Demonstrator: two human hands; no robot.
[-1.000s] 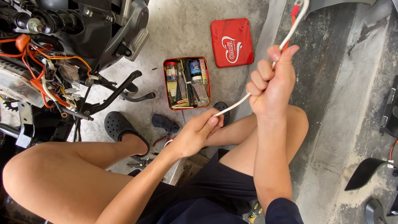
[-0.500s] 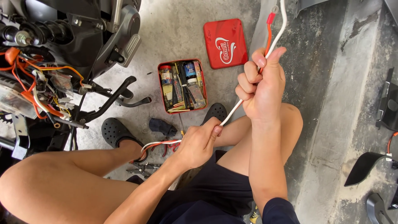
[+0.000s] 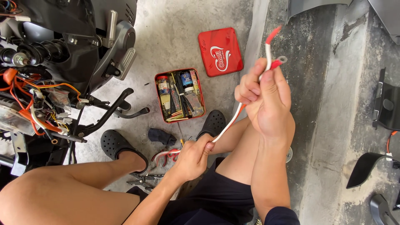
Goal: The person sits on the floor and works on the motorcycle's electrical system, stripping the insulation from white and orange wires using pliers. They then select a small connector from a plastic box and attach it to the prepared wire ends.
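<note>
Two hands gripped one thin white-and-red sheathed cable [image 3: 227, 125] above the concrete floor [image 3: 183, 37]: left hand [image 3: 192, 158] pinched shut low, right hand [image 3: 266, 102] fisted near its red-sleeved ring terminal [image 3: 280, 61]. It looked light, limp, best held along the sheath.

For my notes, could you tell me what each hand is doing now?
Left hand: closed on the white and red cable.
Right hand: closed on the same cable.
</note>
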